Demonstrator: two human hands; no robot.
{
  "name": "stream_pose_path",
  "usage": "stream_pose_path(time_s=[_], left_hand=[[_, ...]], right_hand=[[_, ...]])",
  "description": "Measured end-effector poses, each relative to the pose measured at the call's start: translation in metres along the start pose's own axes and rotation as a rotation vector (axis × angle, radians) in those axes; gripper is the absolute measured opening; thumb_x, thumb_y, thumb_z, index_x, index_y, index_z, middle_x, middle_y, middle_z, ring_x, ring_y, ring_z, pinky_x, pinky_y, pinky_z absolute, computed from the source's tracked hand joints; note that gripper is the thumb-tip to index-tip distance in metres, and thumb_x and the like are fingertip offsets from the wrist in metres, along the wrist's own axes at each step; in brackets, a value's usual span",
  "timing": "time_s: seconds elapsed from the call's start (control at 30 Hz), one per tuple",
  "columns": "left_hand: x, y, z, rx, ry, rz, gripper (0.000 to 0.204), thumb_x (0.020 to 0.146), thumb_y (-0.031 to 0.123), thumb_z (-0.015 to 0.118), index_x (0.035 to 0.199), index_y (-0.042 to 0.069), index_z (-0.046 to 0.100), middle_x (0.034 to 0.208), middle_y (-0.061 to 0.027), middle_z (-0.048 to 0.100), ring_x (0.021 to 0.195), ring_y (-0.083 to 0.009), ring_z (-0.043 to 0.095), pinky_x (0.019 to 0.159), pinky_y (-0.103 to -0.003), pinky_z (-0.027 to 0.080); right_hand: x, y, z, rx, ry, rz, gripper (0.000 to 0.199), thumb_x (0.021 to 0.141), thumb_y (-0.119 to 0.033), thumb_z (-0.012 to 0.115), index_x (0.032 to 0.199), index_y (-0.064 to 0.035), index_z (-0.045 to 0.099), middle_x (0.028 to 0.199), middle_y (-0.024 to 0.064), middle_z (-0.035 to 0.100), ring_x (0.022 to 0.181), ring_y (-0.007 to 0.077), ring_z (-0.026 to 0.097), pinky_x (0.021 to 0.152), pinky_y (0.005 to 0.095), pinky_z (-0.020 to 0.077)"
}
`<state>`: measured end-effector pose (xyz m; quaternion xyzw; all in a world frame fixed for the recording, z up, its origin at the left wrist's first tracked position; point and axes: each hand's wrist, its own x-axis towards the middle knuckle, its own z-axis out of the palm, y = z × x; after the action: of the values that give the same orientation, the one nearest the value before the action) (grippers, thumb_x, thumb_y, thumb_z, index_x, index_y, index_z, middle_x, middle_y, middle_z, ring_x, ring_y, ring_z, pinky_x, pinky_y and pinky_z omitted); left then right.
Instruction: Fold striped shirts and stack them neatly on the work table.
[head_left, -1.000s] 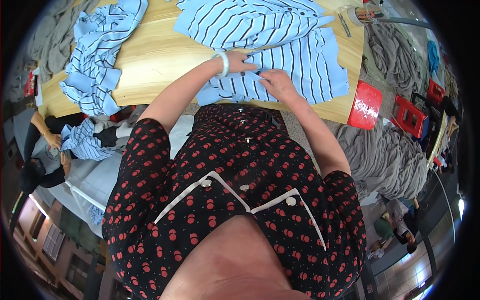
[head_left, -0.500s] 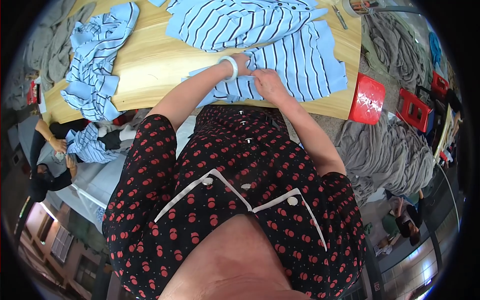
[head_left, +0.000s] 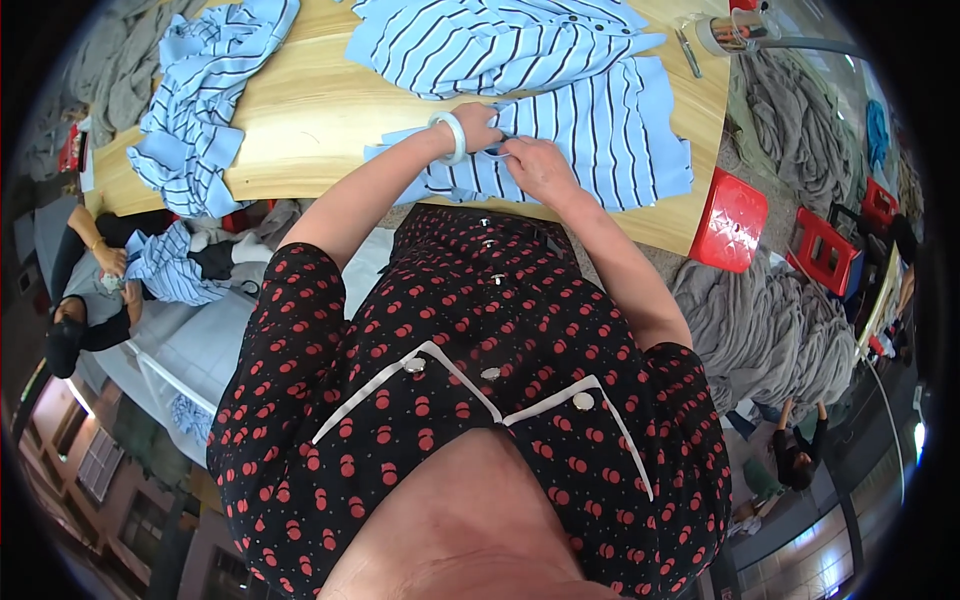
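Striped garment pinched by two hands, apparently; one bracelet.

both hands, left hand and right hand, pinch striped blue garment on wooden table.

We could not see the left hand's fingertips, tucked under the striped garment, whose far edge was cut off.

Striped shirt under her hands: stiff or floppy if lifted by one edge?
Probably floppy: the striped shirt lies flat with soft folds on the wooden table. Likely light, since the left hand and right hand bunch its edge with fingertips only. It would likely drape and sag, not hold shape.
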<state>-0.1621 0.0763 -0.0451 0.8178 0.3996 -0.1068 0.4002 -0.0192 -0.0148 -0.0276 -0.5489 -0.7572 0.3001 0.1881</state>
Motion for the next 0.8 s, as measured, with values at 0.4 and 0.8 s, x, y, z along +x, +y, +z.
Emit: stream_pose_path(time_s=[0.4, 0.8], left_hand=[[-0.005, 0.008, 0.004, -0.400, 0.016, -0.091, 0.043, 0.065, 0.033, 0.053, 0.085, -0.004, 0.057, 0.087, -0.0241, 0.055, 0.084, -0.0340, 0.053, 0.074, -0.034, 0.040], [-0.012, 0.018, 0.001, -0.402, 0.045, -0.152, 0.041, 0.066, 0.033, 0.053, 0.079, -0.005, 0.057, 0.078, -0.0232, 0.057, 0.074, -0.0308, 0.055, 0.067, -0.034, 0.042]], right_hand=[[0.000, -0.009, -0.010, 0.119, 0.169, 0.033, 0.010, 0.069, -0.004, 0.045, 0.072, 0.0013, 0.052, 0.071, 0.0177, 0.053, 0.067, 0.0344, 0.051, 0.063, 0.0411, 0.0410], [0.001, 0.001, -0.010, 0.129, 0.201, 0.056, 0.010, 0.067, 0.000, 0.046, 0.073, -0.0001, 0.054, 0.072, 0.0167, 0.055, 0.069, 0.0322, 0.053, 0.064, 0.0394, 0.0419]])
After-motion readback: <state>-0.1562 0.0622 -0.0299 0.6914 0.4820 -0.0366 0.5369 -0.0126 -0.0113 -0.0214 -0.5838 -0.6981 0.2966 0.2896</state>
